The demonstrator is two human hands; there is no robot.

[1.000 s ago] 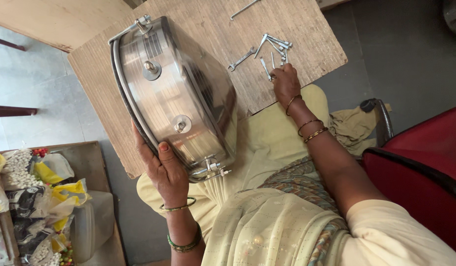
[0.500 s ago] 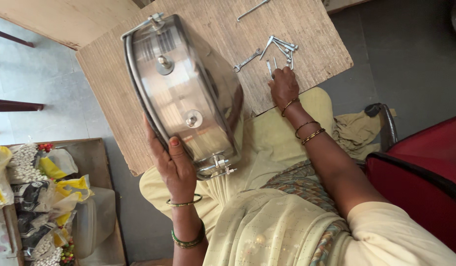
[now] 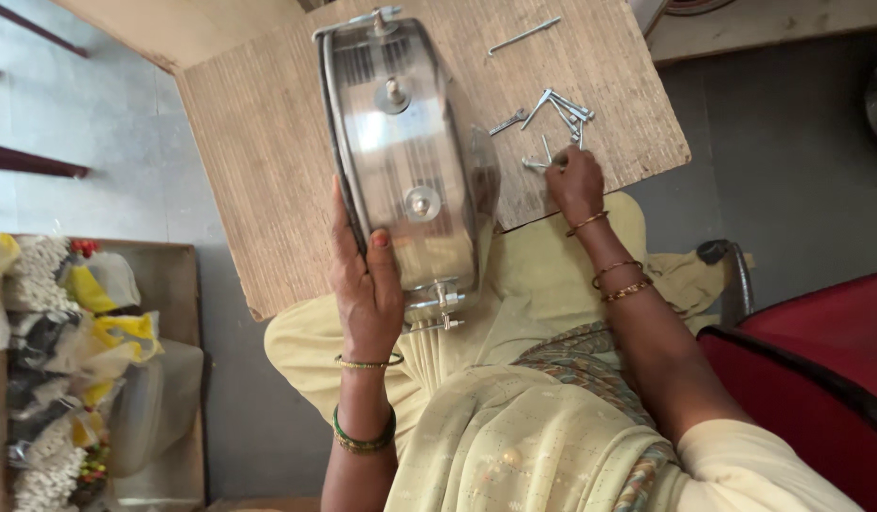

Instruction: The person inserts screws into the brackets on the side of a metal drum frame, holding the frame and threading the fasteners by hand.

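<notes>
A shiny metal drum shell [image 3: 401,161] stands on its edge on the wooden counter [image 3: 258,142], its near end hanging over the counter's front edge toward the person's lap. Its curved steel side faces up, with two round studs along it and small bolt fittings at the far and near ends. The left hand [image 3: 367,284] grips the shell at its near left rim: the fingers wrap round the dark edge and the thumb, with a red nail, lies flat on the polished side, so the hand is clamped on the shell and props it upright.

To the right of the shell, a loose cluster of metal rods [image 3: 557,114] lies scattered on the counter, with a single long rod [image 3: 524,36] apart from them near the far edge. The right hand [image 3: 576,180] rests on the counter just beside the near rods, well apart from the left hand. Its fingers are curled down onto the rods closest to it; whether they pinch one cannot be told from here.

Both wrists carry bangles, green and gold on the left, gold on the right. The person wears pale yellow cloth. On the floor at left sits a tray [image 3: 182,284] with white and yellow bundles, and a red seat [image 3: 818,341] stands at right.
</notes>
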